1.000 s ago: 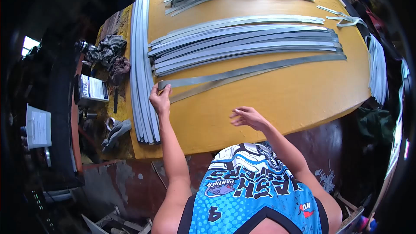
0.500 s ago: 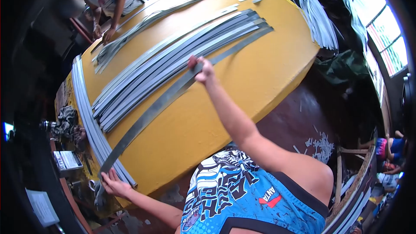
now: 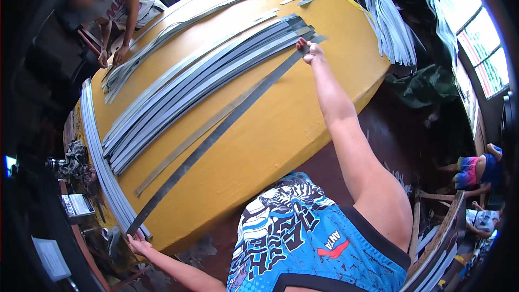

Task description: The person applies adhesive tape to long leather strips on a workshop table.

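Observation:
A long dark grey strip (image 3: 216,132) stretches diagonally across the yellow table (image 3: 259,151). My left hand (image 3: 139,244) grips its near end at the table's lower left edge. At the far end, my right hand (image 3: 312,52) is closed over the strip, with a small dark red piece (image 3: 301,44) showing at its fingers; I cannot make out what kind of thing it is. Beside the strip runs a thinner tan band (image 3: 189,148) on the tabletop. A bundle of grey and white strips (image 3: 200,89) lies just beyond.
Pale strips (image 3: 102,151) line the left edge, and more hang (image 3: 386,27) over the far right corner. Another person (image 3: 121,5) handles a separate bunch of strips (image 3: 157,43) across the table. Wooden framing (image 3: 440,227) stands at the lower right.
My right hand has slid up and right along the strip to its far end, carrying the red piece. The strip is now straighter. My left hand stays at the near end.

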A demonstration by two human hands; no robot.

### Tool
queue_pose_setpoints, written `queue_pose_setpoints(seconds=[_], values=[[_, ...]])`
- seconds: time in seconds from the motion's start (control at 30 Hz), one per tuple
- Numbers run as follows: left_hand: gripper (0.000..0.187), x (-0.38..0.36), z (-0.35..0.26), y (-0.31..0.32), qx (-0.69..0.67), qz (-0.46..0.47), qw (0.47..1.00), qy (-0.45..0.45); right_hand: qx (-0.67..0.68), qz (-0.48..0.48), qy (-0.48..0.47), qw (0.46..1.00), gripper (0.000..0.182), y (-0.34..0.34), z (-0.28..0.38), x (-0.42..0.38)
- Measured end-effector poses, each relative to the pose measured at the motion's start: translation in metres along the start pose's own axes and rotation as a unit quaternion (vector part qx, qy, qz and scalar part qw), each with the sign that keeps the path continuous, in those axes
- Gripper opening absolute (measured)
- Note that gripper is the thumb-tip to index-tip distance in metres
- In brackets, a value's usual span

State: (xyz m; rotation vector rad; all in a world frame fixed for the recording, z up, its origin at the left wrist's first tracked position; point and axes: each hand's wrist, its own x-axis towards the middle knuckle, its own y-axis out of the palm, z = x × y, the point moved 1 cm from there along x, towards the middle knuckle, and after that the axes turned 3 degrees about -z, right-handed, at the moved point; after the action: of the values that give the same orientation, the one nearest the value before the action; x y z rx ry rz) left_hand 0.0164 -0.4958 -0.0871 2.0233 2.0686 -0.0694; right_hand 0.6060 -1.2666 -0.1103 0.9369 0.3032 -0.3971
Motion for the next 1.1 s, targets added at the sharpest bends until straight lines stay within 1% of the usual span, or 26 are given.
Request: queue_pose_setpoints(seconds=[0.03,0.1,0.13,0.17,0.23,0.27,0.3,0.37,0.43,0.47,0.5,0.53,0.57,0.63,0.67,0.7,0.77,0.8,0.83,0.9,0.97,1.0,1.03,1.1], values=[[0.030,0.006,0.000,-0.002,-0.001,-0.002,1.000,0.001,0.000,0.002,0.002,1.000,0.041,-0.003,0.005,0.004],[0.028,0.013,-0.003,-0.003,0.012,0.029,0.999,0.003,0.004,-0.036,-0.014,0.999,0.035,-0.009,0.016,0.012],[0.027,0.014,-0.004,-0.001,0.022,0.040,0.999,0.004,0.024,-0.041,-0.015,0.999,0.027,-0.012,0.021,0.016],[0.027,0.016,-0.004,0.001,0.021,0.041,0.999,0.007,0.027,-0.040,-0.015,0.999,0.027,-0.014,0.024,0.021],[0.026,0.010,-0.009,0.011,0.047,0.063,0.997,-0.001,-0.003,-0.060,-0.013,0.998,0.020,-0.025,0.031,0.042],[0.026,0.008,-0.010,0.014,0.047,0.062,0.997,0.002,0.018,-0.076,-0.011,0.997,0.015,-0.030,0.036,0.045],[0.026,0.008,-0.010,0.017,0.055,0.066,0.996,-0.010,0.019,-0.075,-0.009,0.997,0.015,-0.032,0.038,0.043],[0.025,0.009,-0.009,0.023,0.060,0.070,0.996,-0.017,-0.024,-0.110,-0.042,0.993,0.015,-0.034,0.044,0.040],[0.024,0.005,-0.009,0.029,0.064,0.087,0.993,-0.040,-0.017,-0.113,-0.049,0.992,0.015,-0.035,0.051,0.036],[0.023,0.003,-0.008,0.031,0.061,0.079,0.994,-0.039,-0.021,-0.116,-0.091,0.989,0.015,-0.036,0.056,0.034],[0.023,0.002,-0.009,0.034,0.058,0.079,0.995,-0.037,-0.025,-0.118,-0.135,0.984,0.019,-0.034,0.062,0.031],[0.023,0.002,-0.008,0.034,0.067,0.067,0.995,-0.033,0.000,-0.044,-0.068,0.997,0.038,-0.044,0.076,0.043],[0.024,0.002,-0.007,0.035,0.075,0.055,0.995,-0.031,0.001,-0.040,-0.068,0.997,0.038,-0.050,0.081,0.056],[0.025,-0.001,-0.007,0.034,0.053,0.053,0.996,-0.039,-0.053,-0.039,-0.156,0.986,0.065,-0.045,0.094,0.041],[0.027,-0.003,-0.005,0.035,0.035,0.052,0.997,-0.050,-0.063,-0.017,-0.167,0.984,0.083,-0.043,0.102,0.037],[0.027,-0.005,-0.004,0.035,0.030,0.053,0.997,-0.049,-0.061,-0.012,-0.170,0.983,0.083,-0.041,0.108,0.039],[0.031,-0.008,0.000,0.036,0.024,0.048,0.996,-0.068,-0.016,-0.057,-0.200,0.978,0.094,-0.040,0.120,0.044],[0.031,-0.012,0.002,0.036,0.019,0.042,0.998,-0.053,-0.015,-0.055,-0.200,0.978,0.094,-0.043,0.128,0.045],[0.031,-0.011,0.004,0.036,0.018,0.041,0.998,-0.052,-0.057,-0.043,-0.216,0.974,0.093,-0.049,0.139,0.045],[0.027,-0.008,0.009,0.028,0.029,0.068,0.995,-0.062,-0.147,-0.017,-0.241,0.959,0.090,-0.056,0.151,0.042],[0.025,-0.005,0.019,0.021,0.049,0.058,0.996,-0.055,-0.146,-0.092,-0.258,0.951,0.075,-0.062,0.159,0.008],[0.023,-0.005,0.023,0.014,0.071,0.055,0.995,-0.048,-0.171,-0.071,-0.264,0.947,0.063,-0.080,0.164,0.004],[0.023,0.003,0.033,0.006,0.083,0.053,0.994,-0.051,-0.178,-0.079,-0.257,0.947,0.063,-0.097,0.162,-0.001],[0.020,0.017,0.052,-0.006,0.095,0.053,0.992,-0.061,-0.179,-0.153,-0.252,0.939,0.057,-0.132,0.157,-0.010]])
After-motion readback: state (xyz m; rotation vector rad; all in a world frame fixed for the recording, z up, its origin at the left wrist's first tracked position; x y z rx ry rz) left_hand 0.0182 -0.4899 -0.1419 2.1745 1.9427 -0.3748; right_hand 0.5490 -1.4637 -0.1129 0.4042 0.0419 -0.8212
